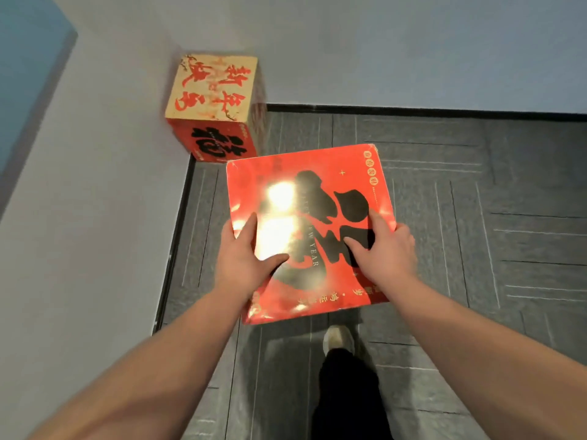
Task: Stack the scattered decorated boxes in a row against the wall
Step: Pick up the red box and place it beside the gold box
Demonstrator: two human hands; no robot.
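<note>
Red box (309, 233) held up in front of the person, above the floor (476, 217), its glossy top face turned to the camera. Big black brush character on it, small gold print along its edges, and a strong glare patch on its left half.

Left hand (246, 262) grips the box at its left edge: thumb laid across the top face, index finger along the edge, the other fingers hidden behind. Right hand (386, 249) grips the right edge the same way, thumb and index finger spread on top.

Second box (212, 106) stands on the floor in the far left corner, where the two walls (95, 185) meet. Its cream top carries red characters; its red front carries a black one. It sits close against both walls; whether it touches them, cannot tell.

Dark grey carpet tiles with pale line pattern. One shoe (338, 339) and a dark trouser leg (349, 392) show below the held box.
</note>
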